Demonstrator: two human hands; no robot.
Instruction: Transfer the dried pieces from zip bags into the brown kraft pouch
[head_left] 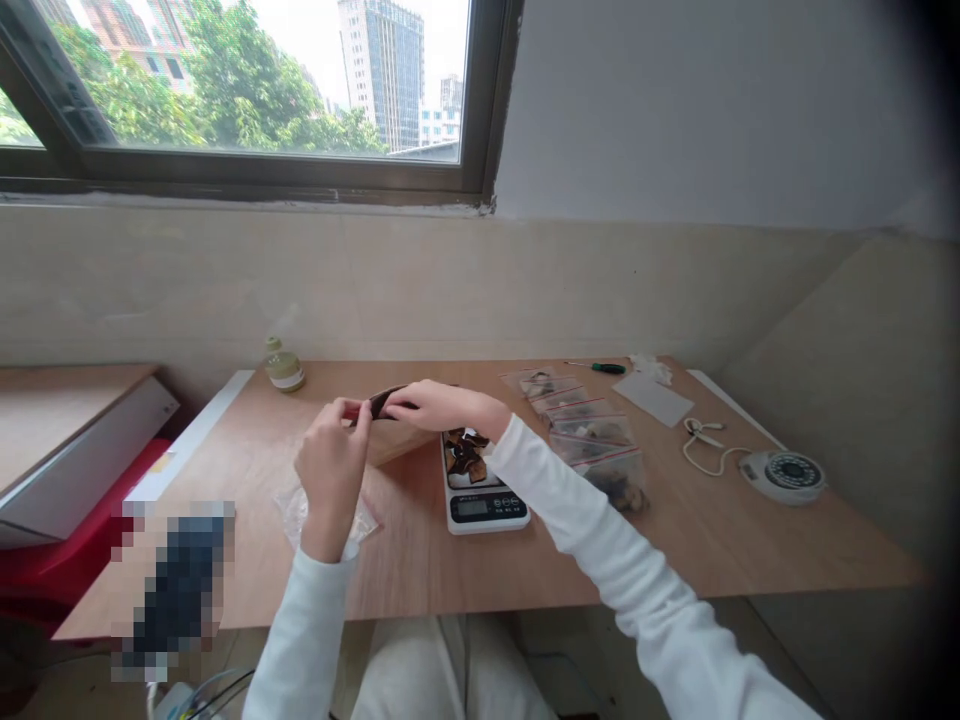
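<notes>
Both hands, left (334, 470) and right (439, 405), pinch a bag (381, 402) above the wooden table (712, 540); window (240, 90) behind.

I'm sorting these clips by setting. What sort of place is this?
Probably a small packing or weighing workstation in a city room: a digital scale with dark pieces on it, sealed zip bags in a row, a plain wooden table under a window.

We count two hands, the left hand (334, 468) and the right hand (433, 405), whose fingertips pinch one small bag (379, 402) between them. Just below the right fingers sits one scale (484, 500). Beyond them to the right we count about five filled bags (592, 440), one screwdriver (606, 368) and one timer (784, 472). Left of the fingers stands one jar (284, 366)
</notes>
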